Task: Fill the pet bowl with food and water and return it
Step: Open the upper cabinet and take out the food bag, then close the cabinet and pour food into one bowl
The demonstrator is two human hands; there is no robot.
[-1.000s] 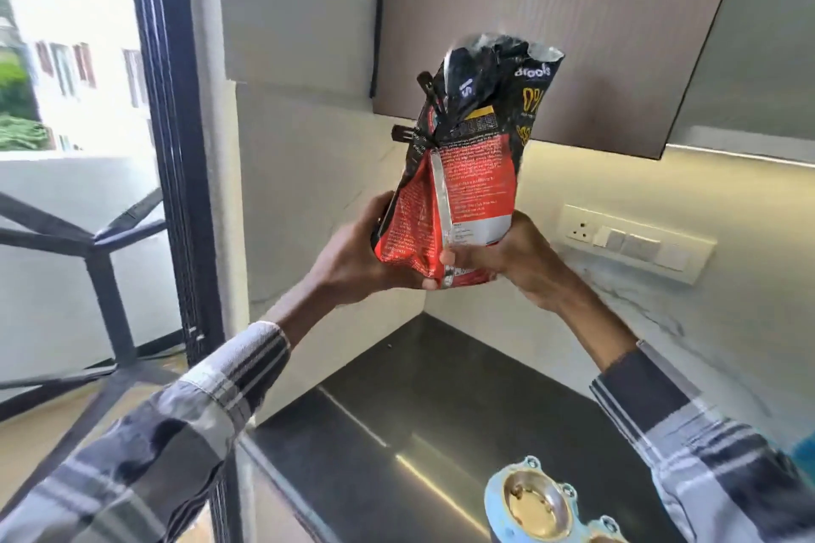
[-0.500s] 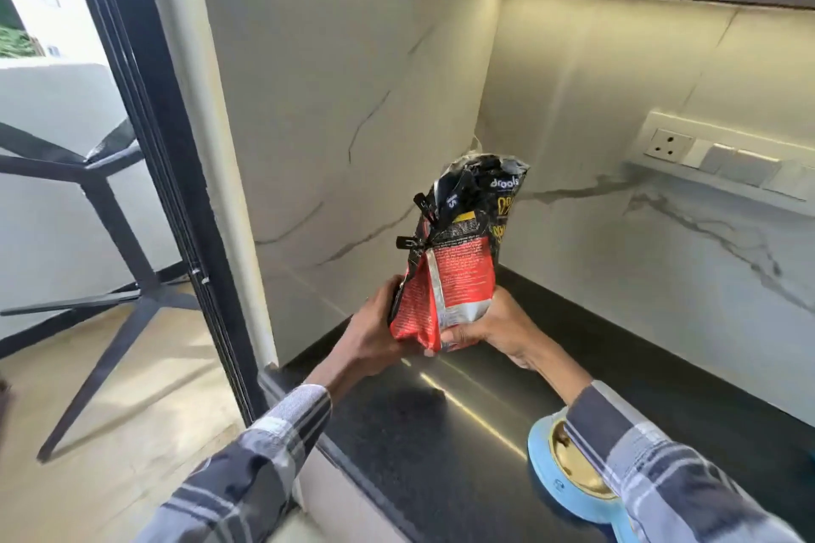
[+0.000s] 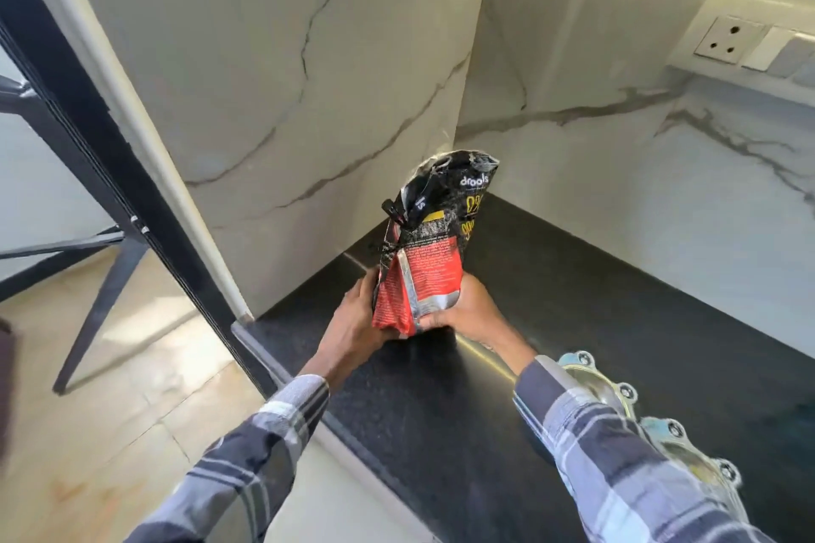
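Note:
A black and red pet food bag [image 3: 430,251] stands upright at the back left corner of the black countertop [image 3: 595,304], its crumpled top clipped at the left. My left hand [image 3: 353,322] grips its lower left side and my right hand [image 3: 463,313] grips its lower right side. The bag's base is at or just above the counter; I cannot tell if it touches. The light blue double pet bowl [image 3: 617,397] with metal cups lies at the lower right, mostly hidden behind my right sleeve.
Marble walls close the corner behind and left of the bag. A socket and switch plate [image 3: 741,44] sits on the right wall. A black door frame [image 3: 110,172] and a black table leg [image 3: 101,300] on the tiled floor are to the left.
Both hands have brought the bag down from in front of the upper cabinet to the counter's back corner. The view has tilted downward, showing more of the counter and bowl.

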